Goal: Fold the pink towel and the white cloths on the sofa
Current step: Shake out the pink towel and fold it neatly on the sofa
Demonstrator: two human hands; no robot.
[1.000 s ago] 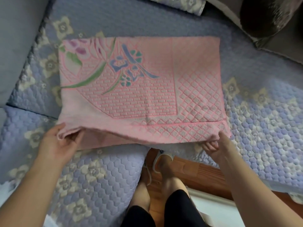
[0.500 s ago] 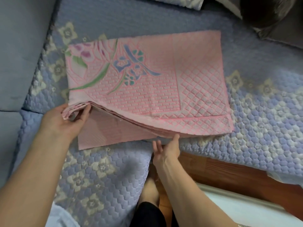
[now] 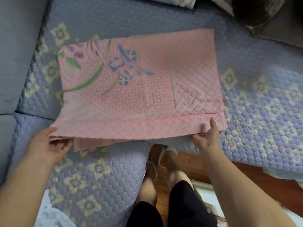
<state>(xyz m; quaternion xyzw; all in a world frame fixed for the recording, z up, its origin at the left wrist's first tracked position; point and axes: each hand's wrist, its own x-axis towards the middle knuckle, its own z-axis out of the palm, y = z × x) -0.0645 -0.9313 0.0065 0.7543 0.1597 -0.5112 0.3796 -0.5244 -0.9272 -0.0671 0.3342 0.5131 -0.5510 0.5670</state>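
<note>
Head view: the pink towel [image 3: 141,89] lies folded in layers on the sofa [image 3: 262,112], which has a quilted lilac cover with pale flowers. Its top face shows a flower design at the left, a brick pattern in the middle and a diamond grid at the right and along the near border. The left hand [image 3: 47,145] holds the near left corner, thumb on top of the upper layers and fingers curled beneath them; a lower layer sticks out flat on the cover just below that corner. The right hand [image 3: 207,136] pinches the near edge close to the right corner, thumb pressed on the border and fingers under the edge. The near edge is lifted slightly off the cover between the two hands. Below the towel are the person's legs [image 3: 164,194], white slippers [image 3: 165,154] and a wooden floor [image 3: 246,174]. A dark cushion [image 3: 270,22] sits at the top right.
</note>
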